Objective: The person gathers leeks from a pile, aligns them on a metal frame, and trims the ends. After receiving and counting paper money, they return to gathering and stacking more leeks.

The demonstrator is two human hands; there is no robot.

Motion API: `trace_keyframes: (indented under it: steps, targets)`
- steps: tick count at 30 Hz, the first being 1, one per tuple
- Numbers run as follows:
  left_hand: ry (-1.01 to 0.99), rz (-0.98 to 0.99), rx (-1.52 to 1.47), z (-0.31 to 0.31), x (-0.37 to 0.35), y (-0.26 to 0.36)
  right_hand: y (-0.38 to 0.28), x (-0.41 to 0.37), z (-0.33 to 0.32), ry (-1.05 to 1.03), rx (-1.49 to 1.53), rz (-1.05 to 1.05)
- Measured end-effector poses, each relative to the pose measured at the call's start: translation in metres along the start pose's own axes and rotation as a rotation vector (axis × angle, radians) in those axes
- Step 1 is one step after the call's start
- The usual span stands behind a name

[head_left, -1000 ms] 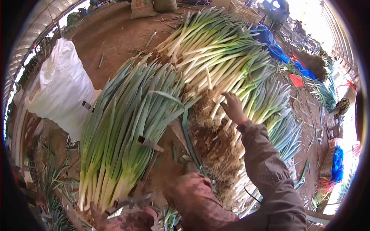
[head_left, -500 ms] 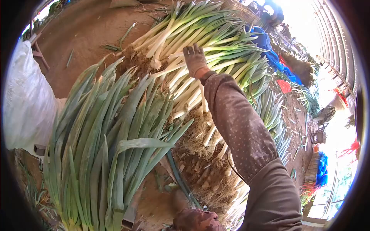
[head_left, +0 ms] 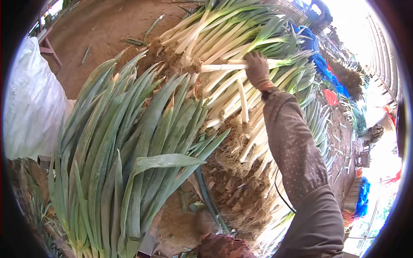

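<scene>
My right hand (head_left: 258,71), in a brownish glove, is closed around the pale stem of a leek (head_left: 223,67). Its roots point left, and its green top extends beyond the hand over a large pile of leeks (head_left: 223,43). Another leek (head_left: 243,101) slants below the hand, roots down. At the lower edge, a blurred brown shape (head_left: 204,222) beside patterned reddish-brown cloth (head_left: 226,246) appears to be my left hand and sleeve; its fingers cannot be made out. Close to it stand the broad green leaves of a leek bundle (head_left: 129,159).
A full white sack (head_left: 34,103) stands at the left. Tangled leek roots (head_left: 241,206) lie below the pile. Blue sheeting (head_left: 320,64) and a red piece (head_left: 330,97) are at the right. Another person (head_left: 320,15) is partly visible at the far top right.
My right hand has gone from lying spread on the pile to gripping a leek by its stem. The view has shifted slightly. The blurred shape below stays near the lower edge.
</scene>
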State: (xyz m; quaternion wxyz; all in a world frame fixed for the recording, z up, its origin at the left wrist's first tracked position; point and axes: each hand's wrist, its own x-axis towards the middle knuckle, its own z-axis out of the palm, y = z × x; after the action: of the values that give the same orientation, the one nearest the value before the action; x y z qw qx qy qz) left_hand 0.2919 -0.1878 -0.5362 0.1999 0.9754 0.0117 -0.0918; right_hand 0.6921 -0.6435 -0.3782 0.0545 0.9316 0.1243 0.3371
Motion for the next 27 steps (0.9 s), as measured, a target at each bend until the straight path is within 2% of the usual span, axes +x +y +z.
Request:
trace_keyframes:
  steps: [1, 4, 6, 10, 12, 14, 17, 23, 26, 27]
  targets:
    - [0.002, -0.002, -0.001, 0.001, 0.0, 0.001, 0.004, -0.003, -0.007, -0.005, 0.033, 0.042]
    - [0.001, -0.007, 0.003, 0.001, 0.0, 0.002, -0.013, -0.004, -0.019, -0.763, -0.079, -0.194]
    - [0.004, -0.007, 0.003, 0.002, 0.001, 0.001, -0.016, -0.03, -0.011, -0.503, 0.037, -0.639]
    - [0.009, -0.008, 0.014, 0.002, 0.0, 0.001, -0.041, -0.034, 0.0, -0.253, 0.241, -0.393]
    - [0.005, -0.011, 0.015, 0.005, 0.002, 0.003, -0.052, -0.021, 0.008, -0.423, 0.227, -0.308]
    - [0.005, -0.008, 0.016, 0.005, 0.005, 0.002, -0.053, -0.012, 0.008, -0.405, 0.168, -0.324]
    - [0.008, -0.012, 0.016, 0.005, 0.006, 0.0, -0.066, -0.009, 0.01, -0.515, 0.031, -0.367]
    - [0.01, -0.013, 0.021, 0.004, 0.005, -0.002, -0.064, -0.031, 0.004, -0.466, 0.136, -0.471]
    - [0.013, -0.013, 0.024, 0.005, 0.006, -0.003, -0.068, -0.031, 0.005, -0.334, 0.086, -0.349]
    - [0.012, -0.011, 0.024, 0.006, 0.007, -0.003, -0.071, -0.027, 0.005, -0.262, 0.084, -0.403]
